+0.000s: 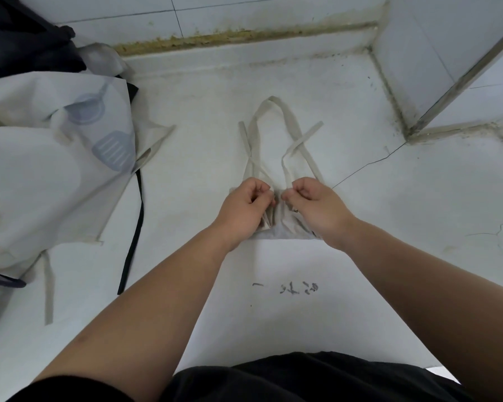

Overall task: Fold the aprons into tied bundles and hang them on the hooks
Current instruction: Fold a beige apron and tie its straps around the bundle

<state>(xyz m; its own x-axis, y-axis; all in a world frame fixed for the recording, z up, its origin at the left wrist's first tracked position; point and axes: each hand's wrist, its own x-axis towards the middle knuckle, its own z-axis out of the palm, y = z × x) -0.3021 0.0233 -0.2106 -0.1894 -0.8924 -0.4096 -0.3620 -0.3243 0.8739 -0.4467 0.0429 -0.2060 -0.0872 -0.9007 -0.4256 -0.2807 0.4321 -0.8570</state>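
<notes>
Left hand (241, 211): pinched on a strap of the folded apron (285, 229).
Right hand (314, 206): likewise pinched.
Done: folding.
Left: knot, hanging, apron pile (41, 169) leftward.

Hands: two, the left hand (241, 210) and the right hand (317, 204), both pinching cloth.
Folded apron bundle (282, 227): one, under the hands.
Loose straps (273, 132) trailing from it: two tie ends plus one neck loop.
Unfolded aprons: one pale apron (41, 169); perhaps one dark apron (21, 39) behind it.
</notes>
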